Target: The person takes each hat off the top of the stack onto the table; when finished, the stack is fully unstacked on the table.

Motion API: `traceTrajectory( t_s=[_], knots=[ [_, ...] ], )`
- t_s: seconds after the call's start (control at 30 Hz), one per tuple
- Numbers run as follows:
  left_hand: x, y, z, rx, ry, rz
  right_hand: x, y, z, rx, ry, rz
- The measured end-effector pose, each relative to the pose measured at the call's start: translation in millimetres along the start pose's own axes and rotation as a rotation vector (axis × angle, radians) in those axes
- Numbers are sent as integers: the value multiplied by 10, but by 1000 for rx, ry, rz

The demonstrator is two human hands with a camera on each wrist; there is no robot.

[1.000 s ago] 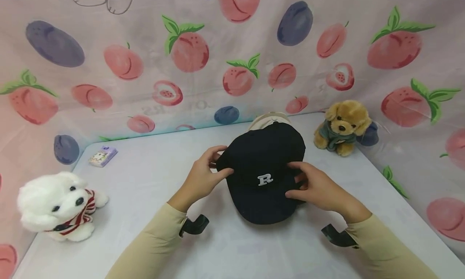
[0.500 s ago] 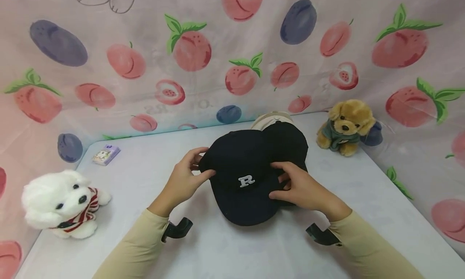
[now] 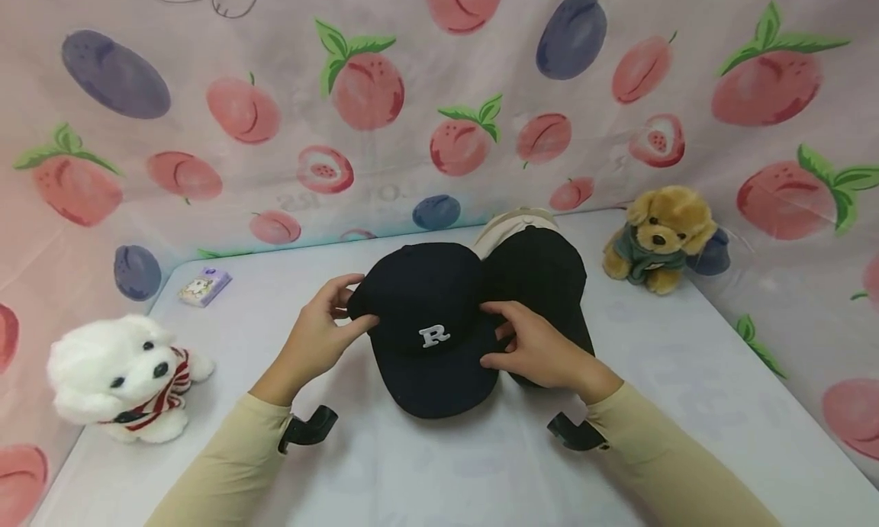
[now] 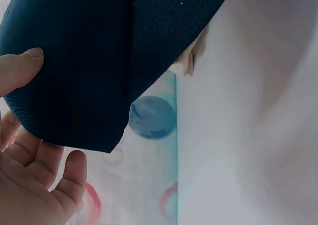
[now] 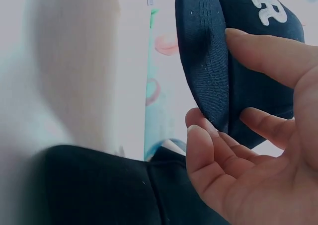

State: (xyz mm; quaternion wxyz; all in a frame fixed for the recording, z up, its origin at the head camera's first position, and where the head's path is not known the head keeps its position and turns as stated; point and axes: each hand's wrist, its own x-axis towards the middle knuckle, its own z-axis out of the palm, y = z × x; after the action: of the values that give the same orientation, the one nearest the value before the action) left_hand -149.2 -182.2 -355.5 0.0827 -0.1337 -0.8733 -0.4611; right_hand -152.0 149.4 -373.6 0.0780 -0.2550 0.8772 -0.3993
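Observation:
A dark navy baseball cap with a white letter R [image 3: 426, 298] is held between both hands, its brim toward me. My left hand [image 3: 319, 332] pinches the cap's left edge; in the left wrist view the thumb [image 4: 22, 68] lies on top and the fingers [image 4: 47, 158] curl beneath. My right hand [image 3: 539, 348] grips the other side, the thumb [image 5: 263, 56] on the cloth near the letter in the right wrist view. Just right of and behind it lies a black cap [image 3: 539, 275], partly covered by the right hand. A beige cap [image 3: 511, 226] shows behind the black one.
A white plush dog [image 3: 117, 367] in a striped scarf sits at the left edge of the white table [image 3: 412, 473]. Behind it lies a small purple packet [image 3: 204, 287]. A brown plush dog [image 3: 659, 237] sits at the back right. Fruit-printed cloth [image 3: 384, 161] hangs behind the table.
Both hands have moved left with the navy cap, away from the black cap, which now shows much more. The head view has shifted slightly.

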Motion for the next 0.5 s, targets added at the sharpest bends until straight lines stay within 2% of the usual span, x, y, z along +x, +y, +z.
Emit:
traceTrajectory(
  t_s=[0.23, 0.5],
  knots=[
    [33, -67, -87, 28, -4, -33, 144, 5, 108, 11, -15, 2],
    [90, -173, -164, 38, -6, -86, 361, 3, 218, 19, -17, 52]
  ],
)
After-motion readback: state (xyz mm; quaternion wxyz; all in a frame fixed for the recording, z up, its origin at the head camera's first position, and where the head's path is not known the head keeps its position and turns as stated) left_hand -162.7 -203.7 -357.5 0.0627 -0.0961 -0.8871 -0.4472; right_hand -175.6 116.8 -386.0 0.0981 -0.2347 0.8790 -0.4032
